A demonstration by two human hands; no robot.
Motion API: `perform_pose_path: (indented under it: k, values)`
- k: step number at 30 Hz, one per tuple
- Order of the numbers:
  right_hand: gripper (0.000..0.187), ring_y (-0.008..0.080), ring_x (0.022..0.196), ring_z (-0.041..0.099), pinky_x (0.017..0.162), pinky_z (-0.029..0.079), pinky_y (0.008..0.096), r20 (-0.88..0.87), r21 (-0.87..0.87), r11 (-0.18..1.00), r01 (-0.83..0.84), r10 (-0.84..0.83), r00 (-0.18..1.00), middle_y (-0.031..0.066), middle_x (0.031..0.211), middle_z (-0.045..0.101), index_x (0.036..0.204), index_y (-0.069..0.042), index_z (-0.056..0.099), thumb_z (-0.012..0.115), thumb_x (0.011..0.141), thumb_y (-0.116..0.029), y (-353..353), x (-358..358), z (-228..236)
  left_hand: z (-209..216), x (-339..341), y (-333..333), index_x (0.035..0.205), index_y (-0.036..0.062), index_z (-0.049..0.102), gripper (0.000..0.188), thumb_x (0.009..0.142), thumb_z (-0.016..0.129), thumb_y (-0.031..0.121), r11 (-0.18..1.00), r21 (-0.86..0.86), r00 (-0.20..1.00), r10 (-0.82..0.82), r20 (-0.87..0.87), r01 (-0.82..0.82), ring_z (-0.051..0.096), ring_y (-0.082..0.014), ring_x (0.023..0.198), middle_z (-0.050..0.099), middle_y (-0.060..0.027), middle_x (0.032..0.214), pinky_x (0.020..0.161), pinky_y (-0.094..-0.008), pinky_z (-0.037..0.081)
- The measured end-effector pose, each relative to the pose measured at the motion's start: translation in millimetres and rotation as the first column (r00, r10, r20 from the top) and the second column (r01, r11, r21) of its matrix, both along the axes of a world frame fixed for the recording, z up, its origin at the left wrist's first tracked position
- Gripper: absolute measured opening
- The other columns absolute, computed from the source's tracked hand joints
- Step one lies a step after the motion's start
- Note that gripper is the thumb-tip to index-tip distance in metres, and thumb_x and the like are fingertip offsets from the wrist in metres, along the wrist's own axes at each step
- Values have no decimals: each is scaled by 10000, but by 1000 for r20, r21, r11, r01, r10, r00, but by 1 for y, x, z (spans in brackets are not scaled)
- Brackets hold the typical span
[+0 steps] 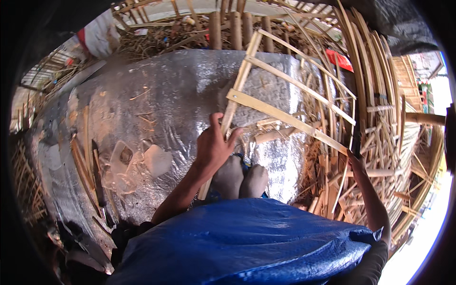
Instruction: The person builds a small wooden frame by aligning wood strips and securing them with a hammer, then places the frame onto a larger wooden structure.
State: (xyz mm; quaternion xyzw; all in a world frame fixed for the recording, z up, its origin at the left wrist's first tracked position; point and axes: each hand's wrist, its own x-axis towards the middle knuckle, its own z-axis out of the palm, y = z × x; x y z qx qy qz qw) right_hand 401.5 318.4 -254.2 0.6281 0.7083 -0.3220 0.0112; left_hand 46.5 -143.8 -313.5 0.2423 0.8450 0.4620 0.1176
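A ladder-like frame of pale bamboo strips [289, 119] stands tilted in front of me, with several slats running from a thicker left post [243, 76] to a thin strip on the right. Around the lower part of that post is my left hand [212, 144], its thumb on the right side and the fingers on the left. My right hand [356, 164] is closed at the right end of the lowest slat, where it meets the thin strip; its fingertips are partly hidden. A small metal fastener [234, 96] shows at the slat's left end.
Shiny silver sheeting [183, 80] covers the ground, with a rough grey slab [263, 90] on it. Clear plastic [124, 164] and a dark blade-like tool [98, 178] lie left. Bamboo strips [375, 142] crowd the right. A blue tarp [247, 242] covers my lap.
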Motion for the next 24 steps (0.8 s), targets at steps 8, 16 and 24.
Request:
perform_pose_path:
  k: [8,16,24]
  values:
    - [195,-2,509,435,417,315,168,-689,-172,983,69,-170,704,-67,644,499,876,-143,633,733,900,-308,0,-80,39,28,-21,-21,1167,26,386,448,921,676,262,981,97,981,156,115,-167,682,-371,617,661,-195,692,511,-442,533]
    - [273,66,627,539,563,417,208,-652,-308,948,-75,-153,743,-8,777,612,1104,-46,661,728,889,-201,-91,-206,54,25,-97,-118,1034,30,625,336,992,584,361,913,66,915,398,67,-402,407,-43,579,482,49,629,517,-249,303]
    - [298,196,688,718,626,603,298,-483,-317,831,-457,273,832,144,765,701,927,89,676,676,928,-209,-175,-292,6,-6,-67,-245,1036,-3,624,323,1009,560,312,818,-161,833,547,-81,-553,450,-76,554,535,-16,632,505,-269,370]
